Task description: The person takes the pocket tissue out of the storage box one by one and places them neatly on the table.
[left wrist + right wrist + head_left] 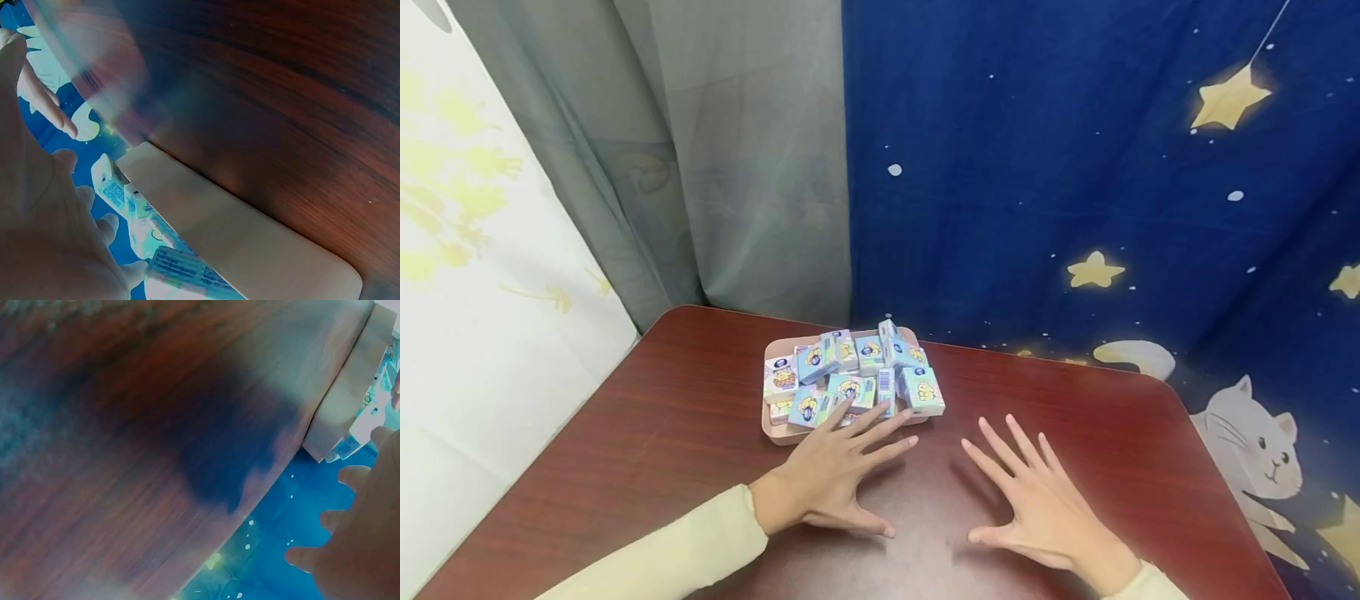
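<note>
A shallow pink tray (782,436) stands toward the back of the table, heaped with several small tissue packs (816,361) in blue, white and lilac wrapping. My left hand (829,471) is spread above the table just in front of the tray, its fingertips overlapping the front packs in the head view. To the right of the tray, my right hand (1037,500) hovers with fingers spread and nothing in it. In the left wrist view, the tray's side wall (244,231) lies beyond the left fingers. The right wrist view shows the tray (350,387) past the right fingertips.
The dark red wooden table (647,433) has rounded back corners. Behind it hang a grey curtain (760,167) and a blue curtain (1000,167) with stars and a cat. White cloth (490,317) with yellow prints hangs at the left.
</note>
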The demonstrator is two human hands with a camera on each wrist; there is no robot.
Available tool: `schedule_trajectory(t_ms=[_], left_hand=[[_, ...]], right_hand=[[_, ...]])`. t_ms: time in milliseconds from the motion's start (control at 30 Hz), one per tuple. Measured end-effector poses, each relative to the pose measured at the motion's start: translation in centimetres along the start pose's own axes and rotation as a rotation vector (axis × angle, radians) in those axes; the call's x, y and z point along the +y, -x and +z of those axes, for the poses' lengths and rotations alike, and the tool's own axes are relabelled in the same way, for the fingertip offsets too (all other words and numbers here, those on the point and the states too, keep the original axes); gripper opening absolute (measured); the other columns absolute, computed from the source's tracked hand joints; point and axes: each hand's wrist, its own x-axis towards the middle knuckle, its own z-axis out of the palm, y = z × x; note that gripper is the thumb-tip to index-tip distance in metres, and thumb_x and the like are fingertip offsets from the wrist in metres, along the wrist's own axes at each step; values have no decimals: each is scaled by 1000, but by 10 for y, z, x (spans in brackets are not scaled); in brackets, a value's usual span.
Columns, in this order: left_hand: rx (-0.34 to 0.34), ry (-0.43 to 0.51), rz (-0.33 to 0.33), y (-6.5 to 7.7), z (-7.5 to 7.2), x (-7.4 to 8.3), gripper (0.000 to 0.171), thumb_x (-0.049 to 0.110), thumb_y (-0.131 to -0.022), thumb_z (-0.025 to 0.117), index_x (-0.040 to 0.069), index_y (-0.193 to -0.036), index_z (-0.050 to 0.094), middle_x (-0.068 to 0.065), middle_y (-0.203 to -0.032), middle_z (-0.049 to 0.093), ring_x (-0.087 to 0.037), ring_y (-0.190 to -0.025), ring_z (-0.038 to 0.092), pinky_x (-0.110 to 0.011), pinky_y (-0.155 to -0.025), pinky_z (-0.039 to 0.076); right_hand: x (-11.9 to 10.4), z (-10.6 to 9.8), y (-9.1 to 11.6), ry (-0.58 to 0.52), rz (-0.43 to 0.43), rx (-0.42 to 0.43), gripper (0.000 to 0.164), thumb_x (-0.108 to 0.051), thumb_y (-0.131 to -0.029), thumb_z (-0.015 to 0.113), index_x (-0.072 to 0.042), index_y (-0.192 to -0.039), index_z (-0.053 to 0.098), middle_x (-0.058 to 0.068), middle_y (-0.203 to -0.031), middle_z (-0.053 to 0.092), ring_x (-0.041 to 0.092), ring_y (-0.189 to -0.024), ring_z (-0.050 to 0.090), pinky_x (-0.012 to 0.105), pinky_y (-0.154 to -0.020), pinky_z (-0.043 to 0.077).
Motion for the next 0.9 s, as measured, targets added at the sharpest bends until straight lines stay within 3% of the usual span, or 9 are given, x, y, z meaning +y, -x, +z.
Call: schedule_trajectory(t_ms=[267, 467, 667, 900], left_hand=[[29, -25, -13, 4, 0, -3, 110, 95, -85, 58, 28, -171, 43, -2, -180, 30, -31, -164, 29, -67, -127, 28], [48, -29, -82, 10, -6, -10, 108, 91, -86, 62, 28, -172, 42, -2, -180, 30, -32, -165, 26, -66, -129, 24], [134, 49, -234, 20, -17, -23, 103, 77, -91, 73, 24, -173, 40, -3, -183, 20, -35, -167, 18, -70, -129, 15], [352, 256, -487, 38, -25, -56, 87, 38, -96, 79, 6, -168, 42, -20, -177, 29, -48, -161, 26, -79, -121, 26]], right_hand=[[1, -3, -10, -39, 10, 18, 108, -84, -84, 74, -30, -172, 41, 6, -180, 28, 48, -162, 25, 81, -116, 32], [3, -4, -26, -130, 42, 1, 108, -75, -87, 78, -27, -174, 37, 9, -181, 27, 50, -163, 22, 81, -118, 29], [4, 0, -48, -292, 106, -29, 101, -61, -94, 79, -24, -175, 32, 12, -181, 25, 50, -164, 18, 80, -122, 23], [5, 2, -79, -594, 191, -42, 87, -42, -108, 70, -18, -177, 23, 16, -181, 21, 51, -164, 15, 81, -121, 21]])
